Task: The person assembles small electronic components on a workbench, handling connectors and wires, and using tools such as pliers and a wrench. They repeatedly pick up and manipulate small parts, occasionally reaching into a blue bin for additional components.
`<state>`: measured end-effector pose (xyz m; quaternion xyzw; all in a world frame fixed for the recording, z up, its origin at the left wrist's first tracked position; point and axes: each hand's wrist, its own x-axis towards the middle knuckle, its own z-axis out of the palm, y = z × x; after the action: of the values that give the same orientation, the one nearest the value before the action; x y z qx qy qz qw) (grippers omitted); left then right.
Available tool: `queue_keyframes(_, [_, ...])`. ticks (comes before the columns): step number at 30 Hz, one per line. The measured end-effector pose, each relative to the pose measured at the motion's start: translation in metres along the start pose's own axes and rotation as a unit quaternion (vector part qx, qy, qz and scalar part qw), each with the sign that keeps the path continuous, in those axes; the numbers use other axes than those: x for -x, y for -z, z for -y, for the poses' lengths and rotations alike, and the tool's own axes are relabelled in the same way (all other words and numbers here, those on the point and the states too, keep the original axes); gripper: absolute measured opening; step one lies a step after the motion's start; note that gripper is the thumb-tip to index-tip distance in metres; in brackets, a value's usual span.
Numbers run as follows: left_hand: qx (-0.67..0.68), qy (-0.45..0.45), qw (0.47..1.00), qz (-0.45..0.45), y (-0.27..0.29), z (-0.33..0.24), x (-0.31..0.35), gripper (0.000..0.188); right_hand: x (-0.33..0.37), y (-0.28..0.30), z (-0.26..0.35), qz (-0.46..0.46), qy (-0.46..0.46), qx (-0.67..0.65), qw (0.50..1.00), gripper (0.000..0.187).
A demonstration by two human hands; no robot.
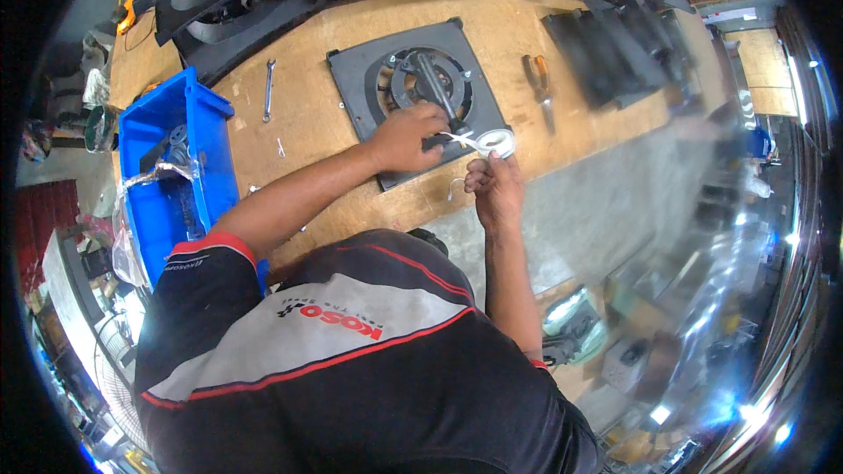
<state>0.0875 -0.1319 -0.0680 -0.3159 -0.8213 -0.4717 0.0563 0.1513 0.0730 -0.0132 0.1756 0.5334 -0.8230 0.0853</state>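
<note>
A square black plate [358, 82] with a round, ringed opening lies on the wooden workbench in front of me. A black rod [434, 83] slants across its middle, its lower end near my fingers. My left hand [406, 138] rests over the plate's near edge, fingers bent around the rod's lower end; the exact grip is partly hidden. In my right hand [497, 191] is a roll of white tape [498, 142], held just off the plate's near right corner. A loose white strip [460, 138] runs from the roll to the rod beside my left fingers.
A blue bin [224, 154] with metal parts and plastic bags stands at left. A wrench [270, 90] and an orange-handled tool [541, 81] lie on the workbench [307, 61]. Black panels [606, 53] sit at far right, and more black parts [237, 9] line the back.
</note>
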Motion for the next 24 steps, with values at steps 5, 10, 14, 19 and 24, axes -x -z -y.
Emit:
queue_keyframes(5, [0.079, 0.098, 0.991, 0.035, -0.008, -0.009, 0.015, 0.027, -0.008, 0.009, -0.008, -0.02, -0.026, -0.021, 0.999, 0.022])
queue_keyframes(10, [0.09, 0.251, 0.964, 0.018, -0.029, -0.021, 0.017, 0.034, -0.014, 0.015, -0.011, -0.022, -0.071, -0.038, 0.997, 0.02])
queue_keyframes(14, [0.278, 0.401, 0.873, -0.001, -0.049, -0.021, 0.02, 0.034, -0.009, 0.005, -0.004, -0.017, -0.075, -0.072, 0.994, 0.019])
queue_keyframes(19, [0.608, 0.449, 0.654, 0.042, -0.068, -0.018, 0.012, 0.027, -0.014, 0.0, 0.004, 0.014, -0.078, -0.072, 0.994, 0.018])
queue_keyframes(24, [0.645, 0.431, 0.63, 0.028, -0.08, -0.009, 0.007, 0.02, -0.022, 0.007, 0.006, 0.014, -0.119, -0.122, 0.985, 0.018])
